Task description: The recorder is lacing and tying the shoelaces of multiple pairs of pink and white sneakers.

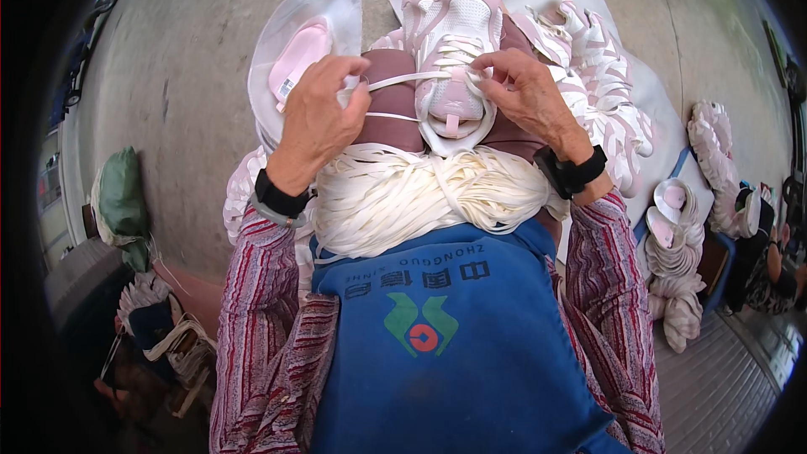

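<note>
A white and pink sneaker (455, 92) lies across my thighs, its heel toward me and its toe pointing away. White shoelace (405, 80) zigzags over its tongue, and a length stretches from the shoe to my left hand (326, 109), whose fingers are closed on it. A second strand runs lower from the shoe toward the same hand. At the right eyelet row, my right hand (531, 94) has thumb and fingers curled together against the shoe's edge; what they pinch is hidden. A thick bundle of cream laces (429, 197) rests on my lap.
Beyond my left hand, a pink insole (300, 55) lies on a translucent sheet. Many similar sneakers (609, 76) are heaped at right on a pale sheet. Stacked shoe parts (675, 244) stand farther right. A green sack (123, 193) sits at far left. A blue apron (454, 336) covers my front.
</note>
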`<action>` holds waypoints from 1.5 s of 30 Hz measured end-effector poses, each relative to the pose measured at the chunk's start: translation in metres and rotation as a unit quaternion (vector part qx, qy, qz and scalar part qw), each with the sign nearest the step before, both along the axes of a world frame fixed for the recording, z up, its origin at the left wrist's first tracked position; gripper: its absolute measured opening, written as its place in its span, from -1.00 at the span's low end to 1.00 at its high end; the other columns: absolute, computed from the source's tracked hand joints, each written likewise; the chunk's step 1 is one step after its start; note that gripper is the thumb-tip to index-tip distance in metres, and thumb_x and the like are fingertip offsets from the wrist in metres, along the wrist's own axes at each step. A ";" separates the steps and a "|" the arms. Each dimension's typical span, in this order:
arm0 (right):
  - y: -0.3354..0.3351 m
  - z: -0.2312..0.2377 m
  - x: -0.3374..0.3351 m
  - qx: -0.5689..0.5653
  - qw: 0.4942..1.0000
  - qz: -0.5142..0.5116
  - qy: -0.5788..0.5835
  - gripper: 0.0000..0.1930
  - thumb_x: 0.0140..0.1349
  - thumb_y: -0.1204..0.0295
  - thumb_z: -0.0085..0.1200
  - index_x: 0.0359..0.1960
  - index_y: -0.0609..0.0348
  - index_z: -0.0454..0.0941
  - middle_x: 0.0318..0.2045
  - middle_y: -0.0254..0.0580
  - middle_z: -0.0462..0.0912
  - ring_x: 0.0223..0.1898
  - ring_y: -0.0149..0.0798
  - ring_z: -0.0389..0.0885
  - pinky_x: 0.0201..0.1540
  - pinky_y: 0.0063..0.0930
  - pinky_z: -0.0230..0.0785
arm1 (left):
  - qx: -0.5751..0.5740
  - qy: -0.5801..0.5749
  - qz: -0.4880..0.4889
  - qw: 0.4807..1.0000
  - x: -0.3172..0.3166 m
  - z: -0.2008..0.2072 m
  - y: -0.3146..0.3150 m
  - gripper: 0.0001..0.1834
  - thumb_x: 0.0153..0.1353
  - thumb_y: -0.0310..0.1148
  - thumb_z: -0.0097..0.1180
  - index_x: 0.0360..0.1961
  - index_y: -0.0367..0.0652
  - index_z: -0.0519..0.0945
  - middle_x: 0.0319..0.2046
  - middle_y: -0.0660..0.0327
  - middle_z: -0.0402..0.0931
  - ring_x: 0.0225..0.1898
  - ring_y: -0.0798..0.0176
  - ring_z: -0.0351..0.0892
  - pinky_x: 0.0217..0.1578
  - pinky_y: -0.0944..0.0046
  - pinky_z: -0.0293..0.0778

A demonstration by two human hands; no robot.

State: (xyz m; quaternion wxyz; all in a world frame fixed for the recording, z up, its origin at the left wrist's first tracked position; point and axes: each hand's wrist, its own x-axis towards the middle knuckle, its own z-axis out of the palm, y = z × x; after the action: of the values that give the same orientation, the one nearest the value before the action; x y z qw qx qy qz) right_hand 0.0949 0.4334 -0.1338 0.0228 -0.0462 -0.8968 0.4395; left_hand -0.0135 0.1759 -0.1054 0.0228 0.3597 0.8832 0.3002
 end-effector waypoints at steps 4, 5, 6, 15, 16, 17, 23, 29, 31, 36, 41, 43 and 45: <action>-0.004 -0.001 -0.002 0.048 0.999 0.004 -0.004 -0.80 0.11 0.41 0.18 -0.23 0.17 0.60 -0.45 -0.18 0.50 -0.46 -0.28 0.47 -0.37 -0.44 0.36 | 0.059 -0.048 -0.040 0.996 0.001 -0.010 0.033 -0.83 0.20 -0.42 0.07 -0.23 -0.27 0.57 -0.35 0.04 0.57 -0.35 0.12 0.57 -0.30 0.24 0.46; -0.006 -0.002 -0.001 0.049 0.999 0.003 -0.004 -0.80 0.11 0.41 0.18 -0.23 0.17 0.60 -0.45 -0.18 0.50 -0.46 -0.28 0.47 -0.37 -0.44 0.36 | 0.042 -0.075 -0.053 0.995 0.001 -0.016 0.040 -0.83 0.21 -0.41 0.07 -0.23 -0.28 0.57 -0.36 0.04 0.57 -0.36 0.12 0.57 -0.29 0.24 0.46; -0.009 -0.003 0.000 0.069 0.997 -0.004 0.026 -0.80 0.09 0.42 0.18 -0.24 0.17 0.60 -0.45 -0.16 0.50 -0.44 -0.23 0.48 -0.35 -0.41 0.37 | 0.025 -0.102 -0.066 0.992 0.001 -0.022 0.045 -0.82 0.21 -0.40 0.08 -0.24 -0.28 0.57 -0.36 0.04 0.58 -0.36 0.12 0.57 -0.29 0.24 0.46; -0.007 -0.012 -0.003 0.054 0.997 -0.024 0.047 -0.81 0.05 0.49 0.11 -0.29 0.26 0.58 -0.42 -0.12 0.52 -0.39 -0.18 0.51 -0.30 -0.40 0.37 | -0.031 -0.201 -0.080 0.976 -0.006 -0.027 0.058 -0.81 0.15 -0.35 0.17 -0.33 -0.29 0.57 -0.50 0.12 0.54 -0.48 0.24 0.50 -0.39 0.26 0.42; -0.005 -0.011 -0.003 0.001 1.000 -0.020 0.004 -0.81 0.05 0.49 0.09 -0.29 0.29 0.57 -0.41 -0.13 0.53 -0.40 -0.23 0.50 -0.30 -0.43 0.37 | -0.026 -0.227 -0.083 0.970 -0.007 -0.026 0.057 -0.81 0.15 -0.36 0.17 -0.34 -0.30 0.56 -0.52 0.15 0.53 -0.50 0.27 0.47 -0.41 0.27 0.41; -0.005 -0.008 -0.003 -0.048 0.998 -0.021 -0.024 -0.83 0.06 0.48 0.07 -0.32 0.30 0.55 -0.45 -0.27 0.50 -0.41 -0.39 0.44 -0.31 -0.52 0.33 | -0.028 -0.228 -0.085 0.969 -0.007 -0.027 0.055 -0.81 0.15 -0.36 0.17 -0.34 -0.30 0.56 -0.52 0.15 0.53 -0.50 0.27 0.47 -0.41 0.27 0.41; 0.005 -0.008 -0.008 -0.177 0.980 0.017 -0.087 -0.78 0.07 0.35 0.03 -0.43 0.31 0.51 -0.61 -0.22 0.46 -0.54 -0.38 0.37 -0.42 -0.47 0.29 | -0.018 -0.185 -0.110 0.976 -0.008 -0.031 0.049 -0.89 0.11 -0.45 0.12 -0.42 -0.29 0.51 -0.54 0.15 0.49 -0.51 0.27 0.45 -0.44 0.27 0.39; -0.002 -0.008 -0.013 -0.006 0.999 0.047 -0.002 -0.78 0.15 0.37 -0.01 -0.46 0.32 0.52 -0.55 -0.03 0.54 -0.50 -0.11 0.50 -0.37 -0.28 0.36 | 0.003 0.024 -0.130 0.991 -0.009 -0.023 0.044 -0.92 0.00 -0.55 0.08 -0.46 -0.24 0.43 -0.51 0.08 0.45 -0.50 0.02 0.48 -0.48 0.16 0.38; -0.012 -0.011 -0.014 0.084 0.994 0.059 0.038 -0.78 0.17 0.37 0.00 -0.46 0.32 0.53 -0.49 0.04 0.57 -0.46 -0.01 0.54 -0.34 -0.20 0.38 | 0.006 0.067 -0.131 0.989 -0.011 -0.020 0.039 -0.90 0.00 -0.57 0.07 -0.46 -0.21 0.41 -0.50 0.10 0.42 -0.50 -0.02 0.47 -0.49 0.14 0.39; -0.027 -0.016 -0.011 0.089 0.994 -0.031 0.049 -0.82 0.14 0.39 0.08 -0.37 0.30 0.54 -0.37 0.09 0.55 -0.35 0.09 0.56 -0.25 -0.12 0.41 | -0.044 0.129 -0.131 0.982 -0.015 -0.008 0.017 -0.89 0.01 -0.56 0.09 -0.45 -0.18 0.41 -0.47 0.12 0.41 -0.46 -0.01 0.50 -0.49 0.13 0.41; -0.012 -0.004 0.001 0.051 0.993 -0.070 0.078 -0.82 0.13 0.41 0.07 -0.30 0.28 0.52 -0.38 0.12 0.55 -0.32 0.10 0.57 -0.21 -0.11 0.42 | -0.118 0.109 -0.120 0.980 -0.001 -0.015 0.004 -0.88 0.03 -0.55 0.09 -0.40 -0.16 0.43 -0.43 0.14 0.44 -0.44 -0.03 0.51 -0.46 0.11 0.44; -0.005 -0.006 0.008 0.062 0.994 -0.065 0.063 -0.82 0.13 0.42 0.06 -0.29 0.28 0.52 -0.38 0.14 0.55 -0.31 0.11 0.57 -0.20 -0.11 0.42 | -0.120 0.009 -0.106 0.987 0.009 -0.018 0.003 -0.87 0.07 -0.54 0.07 -0.31 -0.16 0.46 -0.38 0.12 0.46 -0.40 -0.05 0.52 -0.39 0.08 0.45; -0.005 -0.012 0.017 0.097 0.994 -0.035 0.020 -0.81 0.12 0.44 0.04 -0.26 0.29 0.51 -0.40 0.18 0.57 -0.34 0.13 0.57 -0.21 -0.09 0.42 | -0.106 0.008 -0.099 0.989 0.010 -0.017 0.003 -0.89 0.11 -0.51 0.07 -0.30 -0.16 0.48 -0.36 0.11 0.47 -0.38 -0.07 0.51 -0.36 0.07 0.44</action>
State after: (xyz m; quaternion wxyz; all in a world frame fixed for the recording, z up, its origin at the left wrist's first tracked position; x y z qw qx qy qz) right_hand 0.1123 0.4289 -0.1456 0.0609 -0.0663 -0.9325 0.3498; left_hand -0.0037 0.1788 -0.1223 0.0836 0.4433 0.8701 0.1988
